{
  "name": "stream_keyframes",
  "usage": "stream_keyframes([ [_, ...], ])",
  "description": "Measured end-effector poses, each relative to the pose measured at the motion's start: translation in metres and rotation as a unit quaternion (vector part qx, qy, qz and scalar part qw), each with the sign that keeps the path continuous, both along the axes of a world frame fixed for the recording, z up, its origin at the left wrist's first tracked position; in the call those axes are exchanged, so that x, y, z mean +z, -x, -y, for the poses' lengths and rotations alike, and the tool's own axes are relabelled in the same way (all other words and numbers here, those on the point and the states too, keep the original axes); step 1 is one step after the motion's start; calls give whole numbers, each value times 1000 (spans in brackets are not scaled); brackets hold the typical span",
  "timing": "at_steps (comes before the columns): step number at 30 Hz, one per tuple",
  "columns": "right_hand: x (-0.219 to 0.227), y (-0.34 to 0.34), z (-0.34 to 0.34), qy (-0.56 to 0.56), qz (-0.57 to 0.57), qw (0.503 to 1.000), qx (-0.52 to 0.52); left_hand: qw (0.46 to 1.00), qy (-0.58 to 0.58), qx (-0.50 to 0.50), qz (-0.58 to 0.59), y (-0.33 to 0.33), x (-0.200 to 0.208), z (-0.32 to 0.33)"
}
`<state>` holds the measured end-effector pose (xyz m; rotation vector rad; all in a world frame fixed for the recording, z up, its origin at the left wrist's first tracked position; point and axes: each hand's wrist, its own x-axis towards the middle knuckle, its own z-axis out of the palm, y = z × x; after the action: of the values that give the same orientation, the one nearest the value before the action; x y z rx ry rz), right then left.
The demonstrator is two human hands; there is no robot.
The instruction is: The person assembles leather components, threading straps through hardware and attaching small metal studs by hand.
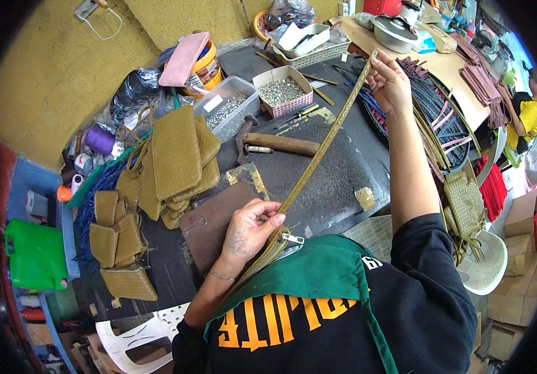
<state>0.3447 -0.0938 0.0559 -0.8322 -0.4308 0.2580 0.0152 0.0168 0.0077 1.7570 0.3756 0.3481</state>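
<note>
A long olive-tan leather strap [324,153] with a textured surface is stretched on a slant in front of me. My right hand [388,81], raised at the far right, pinches its upper end. Closer to my body, my left hand [253,232] grips the lower part between thumb and fingers. Several similar straps [268,255] hang in a bundle below that hand against my green apron, with a small silvery metal piece [293,239] beside them. A wooden-handled hammer [281,143] lies on the dark work surface [337,181] behind the strap. Beside my left hand is a brown leather piece [209,221].
Stacked olive woven pouches [178,149] stand at left. Behind the hammer sit a clear tub [228,109] and a checked box [283,93] of metal fittings. Coiled dark straps [437,118] lie at right. White plastic chairs [134,336] flank me; another person [524,118] is at far right.
</note>
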Motion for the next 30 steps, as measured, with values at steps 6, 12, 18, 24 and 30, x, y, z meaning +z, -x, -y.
stream_keyframes([
  [6, -3, 2, 3, 1, -8, 1000, 0, 999, 34, -12, -19, 1, 2, 0],
  [12, -6, 3, 7, 1, -17, 1000, 3, 998, 64, -15, -9, 1, 0, 0],
  [18, -6, -4, 14, -61, -28, 992, 106, 998, 50, -7, 40, 1, -1, 3],
  [24, -3, -6, 20, -80, -23, 990, 112, 999, 23, -12, 40, 1, 1, 3],
  [30, -3, -6, 22, -71, -23, 991, 110, 999, 42, -14, 28, 3, 2, 3],
])
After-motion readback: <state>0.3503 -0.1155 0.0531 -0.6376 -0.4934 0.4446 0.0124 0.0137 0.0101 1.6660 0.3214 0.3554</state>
